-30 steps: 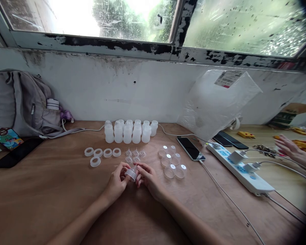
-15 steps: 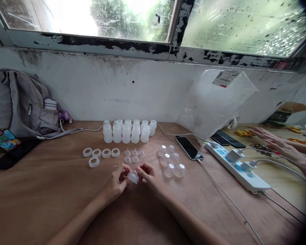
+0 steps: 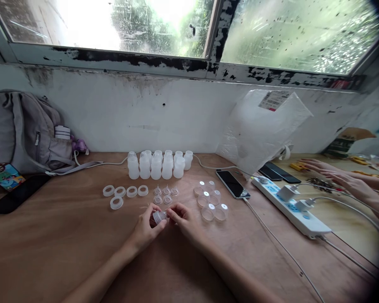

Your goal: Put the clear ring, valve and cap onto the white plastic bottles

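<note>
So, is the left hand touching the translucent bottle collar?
Touching: the head view shows the translucent bottle collar held in the left hand, between its thumb and fingers.

- Clear ringed piece (image 3: 159, 217): tipped sideways — dome, formerly upward, now towards right hand (image 3: 185, 219)
- Co-worker's hands (image 3: 350, 185): two visible, previously one — advanced leftward to yellow block (image 3: 297, 167)

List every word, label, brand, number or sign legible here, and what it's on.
None can be read.
Label on the plastic bag: printed lines, too small to read.
Colourful printed item at far left: any lettering too small.
Dark green and brown bag at far right: any print too blurred.
</note>
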### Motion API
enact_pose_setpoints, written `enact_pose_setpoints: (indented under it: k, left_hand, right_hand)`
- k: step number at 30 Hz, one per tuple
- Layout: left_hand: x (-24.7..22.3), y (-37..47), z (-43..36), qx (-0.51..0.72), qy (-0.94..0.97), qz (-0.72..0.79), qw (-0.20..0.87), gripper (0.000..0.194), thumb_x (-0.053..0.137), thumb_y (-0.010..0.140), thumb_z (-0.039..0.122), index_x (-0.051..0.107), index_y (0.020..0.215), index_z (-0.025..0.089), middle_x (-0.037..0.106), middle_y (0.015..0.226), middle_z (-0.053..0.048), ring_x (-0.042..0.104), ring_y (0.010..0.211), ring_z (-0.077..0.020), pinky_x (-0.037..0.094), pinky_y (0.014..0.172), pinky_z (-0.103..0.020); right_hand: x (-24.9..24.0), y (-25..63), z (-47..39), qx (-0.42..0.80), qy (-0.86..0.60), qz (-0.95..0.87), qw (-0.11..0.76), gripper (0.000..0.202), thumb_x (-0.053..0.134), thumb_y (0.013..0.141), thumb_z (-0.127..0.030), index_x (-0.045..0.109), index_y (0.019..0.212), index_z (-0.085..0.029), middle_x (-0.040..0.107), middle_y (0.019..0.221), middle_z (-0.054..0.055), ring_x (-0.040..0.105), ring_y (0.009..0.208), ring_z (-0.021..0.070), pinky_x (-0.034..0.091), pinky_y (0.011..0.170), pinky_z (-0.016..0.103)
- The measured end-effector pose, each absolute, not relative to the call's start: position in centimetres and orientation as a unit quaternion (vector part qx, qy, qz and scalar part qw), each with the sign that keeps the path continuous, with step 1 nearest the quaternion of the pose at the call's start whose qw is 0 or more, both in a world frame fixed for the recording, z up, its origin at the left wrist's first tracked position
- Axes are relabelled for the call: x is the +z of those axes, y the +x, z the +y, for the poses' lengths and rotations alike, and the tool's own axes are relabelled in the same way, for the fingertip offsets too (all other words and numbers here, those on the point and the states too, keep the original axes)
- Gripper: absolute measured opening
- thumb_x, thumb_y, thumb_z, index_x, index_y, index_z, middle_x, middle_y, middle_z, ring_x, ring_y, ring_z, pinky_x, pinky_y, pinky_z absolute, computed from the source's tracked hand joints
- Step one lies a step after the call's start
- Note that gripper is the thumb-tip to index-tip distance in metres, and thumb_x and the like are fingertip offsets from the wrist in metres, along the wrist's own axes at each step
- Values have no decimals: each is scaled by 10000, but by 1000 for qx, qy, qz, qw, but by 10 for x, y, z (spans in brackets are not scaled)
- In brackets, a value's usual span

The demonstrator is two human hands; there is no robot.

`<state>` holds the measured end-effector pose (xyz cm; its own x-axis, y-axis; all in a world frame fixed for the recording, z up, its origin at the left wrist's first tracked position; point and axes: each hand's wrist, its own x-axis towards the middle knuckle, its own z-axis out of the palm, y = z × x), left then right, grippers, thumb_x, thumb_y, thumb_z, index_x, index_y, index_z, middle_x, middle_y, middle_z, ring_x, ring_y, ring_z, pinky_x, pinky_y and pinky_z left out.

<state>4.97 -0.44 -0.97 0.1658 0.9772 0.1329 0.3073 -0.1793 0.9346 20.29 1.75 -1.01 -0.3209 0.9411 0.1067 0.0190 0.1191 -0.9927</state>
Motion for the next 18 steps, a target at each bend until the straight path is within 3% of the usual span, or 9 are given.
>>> enact_pose_setpoints:
  k: [5,10,14,18]
  left_hand:
    - [-14,39,0,443,652,511,343,248,532,639,176,477,880,192,523,762,11,510,648,-129,397,611,-222]
    - [-10,33,6,467,653,516,299,162,523,658,175,529,819,194,533,811,-6,520,726,-147,400,659,-234]
    - [-8,31,7,499,644,512,272,151,552,667,208,548,817,198,526,875,-27,519,814,-174,407,718,-264]
    - [-8,29,8,504,618,510,323,171,564,682,252,517,833,186,554,822,-23,539,751,-163,428,695,-268]
  right_hand:
    - [-6,201,29,458,-417,-617,485,211,503,767,-371,567,830,-180,550,699,17,514,588,127,431,499,243]
    - [3,203,84,357,-492,-543,580,310,552,691,-326,501,954,-169,556,880,75,545,762,172,468,630,299]
    - [-2,204,135,273,-610,-498,553,521,543,647,-269,373,1122,-135,478,1100,160,520,926,216,437,753,322]
    - [-20,204,163,251,-648,-489,528,578,581,585,-250,382,1110,-112,460,1116,197,466,1017,287,391,812,377]
